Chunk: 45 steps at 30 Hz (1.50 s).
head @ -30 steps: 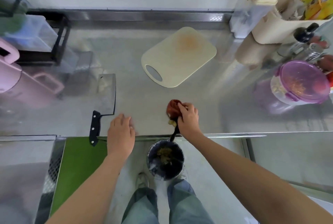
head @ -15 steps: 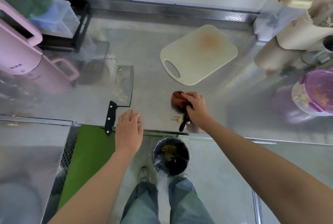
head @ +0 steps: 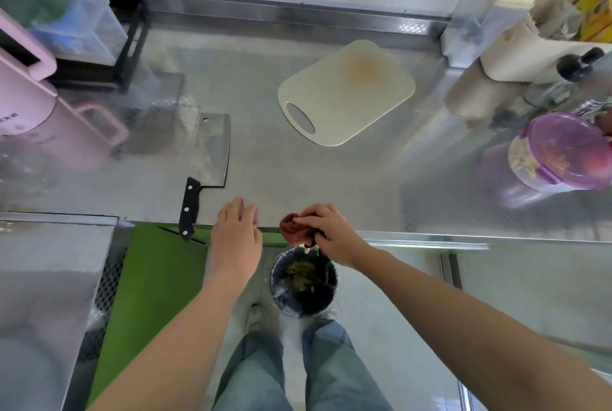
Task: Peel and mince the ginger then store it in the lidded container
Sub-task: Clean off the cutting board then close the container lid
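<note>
Ginger (head: pixel 521 160): pale yellow bits behind the clear wall of the container (head: pixel 543 175), far right on the counter (head: pixel 331 175), well apart from both your hands. The purple lid (head: pixel 568 145) sits on top.

Your right hand (head: pixel 331 232): the fingers are curled and gripping a dark red cloth (head: pixel 293 228). The cloth is bunched at the counter's front edge, and a darker part of it hangs down under your palm. Can't tell whether the cloth touches the steel.

Your left hand (head: pixel 236 232): the fingers are loose and nearly straight, close together, holding nothing. The fingertips are at the counter's front edge, just left of the cloth. Contact with the surface isn't clear.

Below the hands, a round black bin (head: pixel 303 291) stands on the floor between your shoes, directly under the cloth, with yellow-brown scraps (head: pixel 299 273) inside.

Left of your left hand, a cleaver (head: pixel 208 149) lies flat on the counter with its black handle pointing toward you and overhanging the edge. A green mat (head: pixel 155 278) is on the floor under that edge.

Farther back, a beige cutting board (head: pixel 347 92) lies flat at an angle. It has an orange stain near the middle, and its handle hole is toward you.

A pink appliance (head: pixel 29 106) stands at far left.
</note>
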Motion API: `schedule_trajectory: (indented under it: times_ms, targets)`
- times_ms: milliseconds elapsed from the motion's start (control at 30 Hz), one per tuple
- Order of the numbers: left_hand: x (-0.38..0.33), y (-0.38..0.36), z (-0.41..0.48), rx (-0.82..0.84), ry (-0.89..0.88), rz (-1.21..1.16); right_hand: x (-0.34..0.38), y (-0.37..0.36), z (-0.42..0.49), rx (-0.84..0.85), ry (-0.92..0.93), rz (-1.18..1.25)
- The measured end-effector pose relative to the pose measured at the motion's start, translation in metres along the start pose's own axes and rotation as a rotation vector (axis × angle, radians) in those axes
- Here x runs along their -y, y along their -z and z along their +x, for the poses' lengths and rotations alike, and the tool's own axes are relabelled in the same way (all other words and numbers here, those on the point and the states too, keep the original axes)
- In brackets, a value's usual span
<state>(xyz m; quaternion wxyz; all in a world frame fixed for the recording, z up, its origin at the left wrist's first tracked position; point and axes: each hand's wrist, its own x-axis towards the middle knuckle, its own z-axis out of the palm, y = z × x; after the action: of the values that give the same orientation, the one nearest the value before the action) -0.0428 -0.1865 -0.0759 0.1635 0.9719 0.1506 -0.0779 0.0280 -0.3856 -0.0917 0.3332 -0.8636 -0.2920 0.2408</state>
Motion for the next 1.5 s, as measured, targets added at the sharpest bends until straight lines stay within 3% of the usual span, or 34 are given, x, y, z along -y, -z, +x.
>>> schedule_trajectory:
  times_ms: [100, 233, 300, 367, 433, 500, 633, 700, 833, 900, 967, 1033, 1133, 1200, 1333, 1433, 1500]
  targets:
    - [-0.005, -0.002, -0.004, 0.018, -0.016, 0.026, 0.003, 0.008, -0.016, -0.077, -0.023, 0.097]
    - [-0.006, -0.006, -0.006, 0.035, -0.03, 0.075, -0.013, 0.04, -0.017, -0.442, -0.218, 0.13]
    - [-0.006, -0.007, -0.006, 0.047, -0.032, 0.076, -0.028, 0.05, -0.014, -0.54, -0.362, 0.053]
    - [-0.006, -0.008, -0.006, 0.065, -0.031, 0.075, -0.038, 0.047, -0.017, -0.517, -0.506, -0.036]
    - [-0.005, -0.008, -0.007, 0.089, -0.033, 0.08, -0.037, 0.029, -0.025, -0.487, -0.502, -0.108]
    - [-0.004, -0.008, -0.008, 0.094, -0.036, 0.081, -0.027, 0.005, -0.032, -0.458, -0.383, -0.125]
    - [-0.006, -0.009, -0.008, 0.1, -0.033, 0.125, 0.012, -0.032, -0.041, -0.235, -0.117, 0.001]
    - [-0.006, -0.008, -0.008, 0.101, -0.035, 0.13, 0.018, -0.027, -0.036, -0.244, -0.051, 0.012]
    - [-0.004, -0.009, -0.008, 0.1, -0.047, 0.143, -0.013, 0.018, -0.018, -0.625, -0.324, -0.057]
    - [-0.005, -0.009, -0.009, 0.097, -0.05, 0.136, -0.027, 0.033, -0.019, -0.619, -0.58, -0.159]
    - [-0.004, -0.009, -0.009, 0.099, -0.051, 0.132, -0.025, 0.026, -0.023, -0.525, -0.656, -0.259]
    - [-0.004, -0.008, -0.008, 0.096, -0.053, 0.127, -0.012, 0.003, -0.025, -0.455, -0.473, -0.249]
    - [-0.003, -0.007, -0.008, 0.101, -0.044, 0.122, 0.014, -0.02, -0.02, -0.2, -0.126, -0.019]
    - [-0.003, -0.004, -0.008, 0.118, -0.045, 0.108, 0.022, -0.01, -0.008, -0.212, -0.087, 0.108]
    - [0.004, 0.004, -0.006, 0.13, -0.066, 0.057, 0.002, 0.031, 0.02, -0.596, -0.41, 0.05]
    - [0.012, 0.01, -0.004, 0.099, -0.079, -0.009, -0.009, 0.035, 0.032, -0.499, -0.701, -0.177]
    - [0.017, 0.014, -0.002, 0.0, -0.068, -0.043, 0.001, 0.02, 0.035, -0.421, -0.65, -0.291]
